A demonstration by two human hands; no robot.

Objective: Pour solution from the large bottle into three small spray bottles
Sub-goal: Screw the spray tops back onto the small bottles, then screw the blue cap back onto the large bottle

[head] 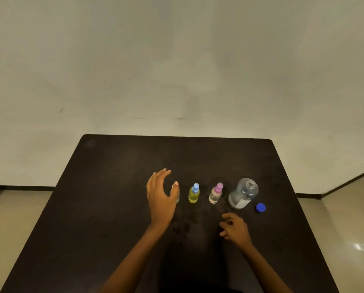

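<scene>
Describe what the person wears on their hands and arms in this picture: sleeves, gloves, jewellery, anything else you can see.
Both the left hand and the right hand are bare. There are no gloves, and no ring or watch shows. The left forearm and the right forearm are uncovered down to the bottom edge of the picture, with no sleeve or cuff in view. No markings are visible, though the light is dim.

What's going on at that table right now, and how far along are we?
The person's left hand is open at the leftmost spray bottle, thumb across its top; contact is unclear. The right hand rests loosely curled on the table, holding nothing. The yellow bottle and the pink-topped bottle stand with their spray tops on. The large bottle stands upright and uncapped, its blue cap beside it. Nothing is being poured.
</scene>
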